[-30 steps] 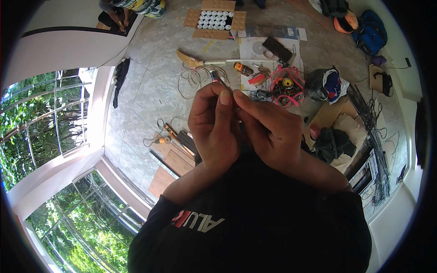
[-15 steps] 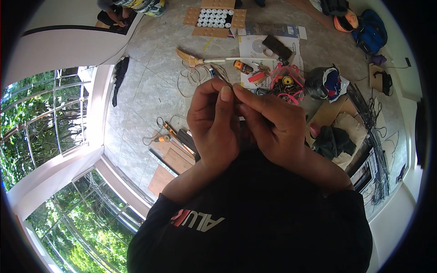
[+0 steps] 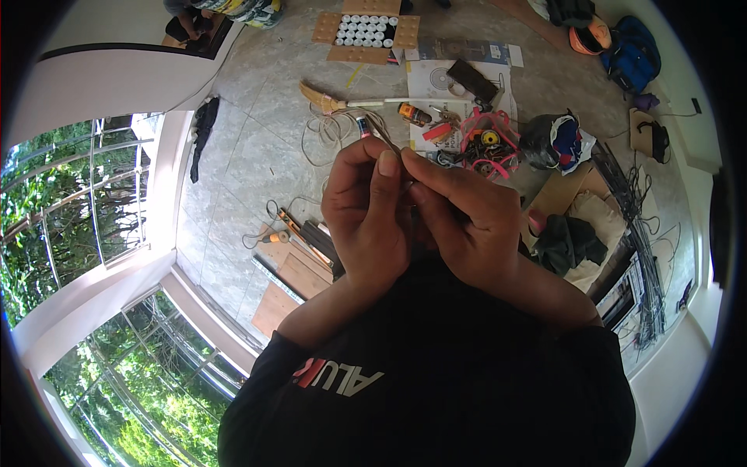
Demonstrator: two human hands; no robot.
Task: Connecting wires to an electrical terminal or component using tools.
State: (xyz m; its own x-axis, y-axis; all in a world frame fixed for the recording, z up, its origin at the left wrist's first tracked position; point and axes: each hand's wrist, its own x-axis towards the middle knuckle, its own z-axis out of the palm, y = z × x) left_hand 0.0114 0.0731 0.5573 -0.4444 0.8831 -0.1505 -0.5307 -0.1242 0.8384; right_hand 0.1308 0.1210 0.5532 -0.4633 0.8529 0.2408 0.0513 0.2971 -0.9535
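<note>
Both hands are raised together in front of my chest, their fingertips almost meeting. My left hand [image 3: 366, 210] is closed in a pinch, thumb pressed against the bent forefinger. Opposite it, my right hand [image 3: 471, 214] pinches too, thumb and forefinger together. Between the fingertips sits a thin, dark, strand-like piece [image 3: 387, 134], its far part sticking out above the left forefinger. Its kind is not clear, and the fingers cover most of it. Behind the hands on the floor lie a broom [image 3: 323, 99] with a white handle and a loose coil of pale cable [image 3: 325, 140].
Farther off are a yellow-black power tool [image 3: 414, 114], a pink-edged bag of small parts [image 3: 490, 148] and an open carton [image 3: 333, 53] of white-topped cylinders. Wooden boards [image 3: 284, 292] lie at left, bundled black wires [image 3: 642, 233] at right. Another person's hand [image 3: 204, 27] shows at upper left.
More of the thin piece now shows above my left fingertips. My hands keep nearly the same place and pinch. The other person's hands at upper left have shifted slightly.
</note>
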